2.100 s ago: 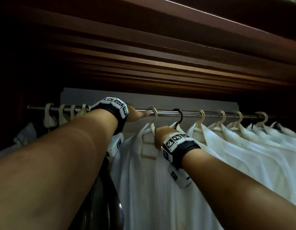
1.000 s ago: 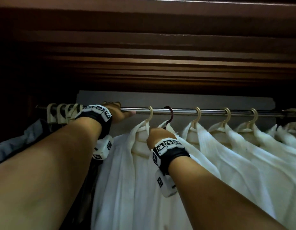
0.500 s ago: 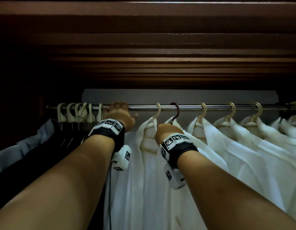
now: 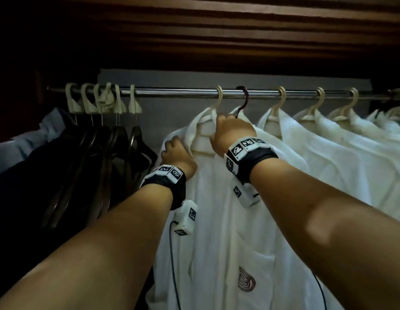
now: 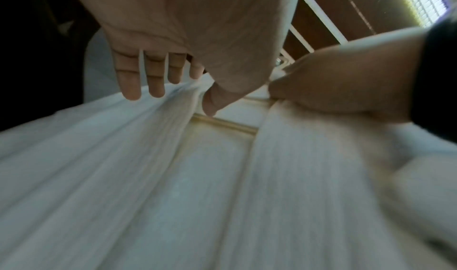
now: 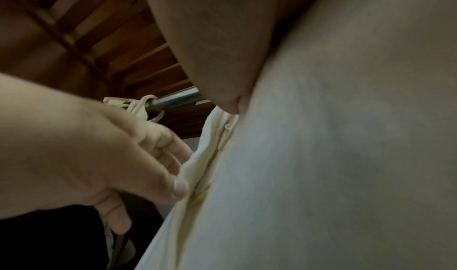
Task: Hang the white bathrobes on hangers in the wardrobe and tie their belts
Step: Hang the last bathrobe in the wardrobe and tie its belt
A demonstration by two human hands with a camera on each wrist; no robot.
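A white bathrobe (image 4: 217, 220) hangs foremost on a cream hanger (image 4: 219, 97) from the metal rail (image 4: 176, 93). My left hand (image 4: 174, 142) is at the left side of its collar. In the left wrist view the left hand (image 5: 178, 102) has the lapel between thumb and fingers, with the hanger bar (image 5: 222, 123) showing under the collar. My right hand (image 4: 226, 124) grips the right side of the collar just below a dark hook (image 4: 245, 99). It appears as a closed fist (image 5: 279, 90) on the fabric.
Several more white bathrobes (image 4: 329, 142) hang close together on cream hangers to the right. Left of the robe, empty cream hooks (image 4: 100, 99) bunch on the rail above dark garments (image 4: 82, 175). A slatted wooden ceiling (image 4: 217, 30) sits low over the rail.
My left hand has let go of the rail and come down onto the left side of the front robe's collar. The right hand has stayed at the collar.
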